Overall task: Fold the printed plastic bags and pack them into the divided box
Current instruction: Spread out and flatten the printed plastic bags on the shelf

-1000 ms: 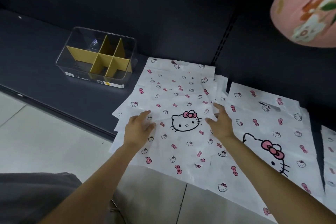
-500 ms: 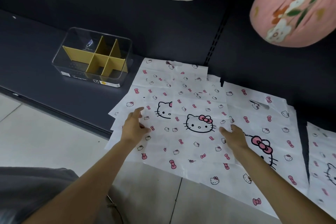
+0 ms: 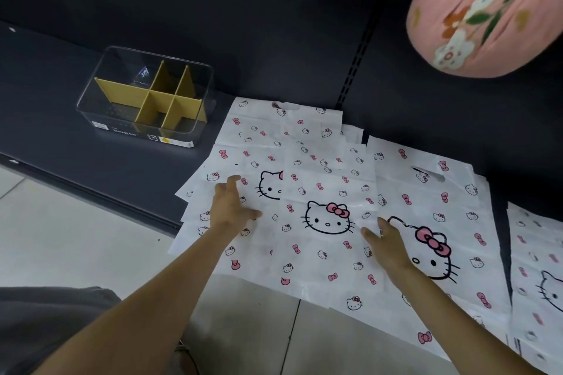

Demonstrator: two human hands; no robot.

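Top bag (image 3: 323, 240) has slid right, uncovering another cat face.

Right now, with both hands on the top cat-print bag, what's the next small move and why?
Probably pinch the top bag's right edge with the right hand and fold it leftward over the cat face. The bag lies flat and unfolded on the pile, the left hand rests open near its left side to steady it, and the divided box holds no bags yet.

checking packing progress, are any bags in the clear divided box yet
No, the clear plastic box with yellow dividers shows only bare compartments; the white printed plastic bags lie flat beside it.
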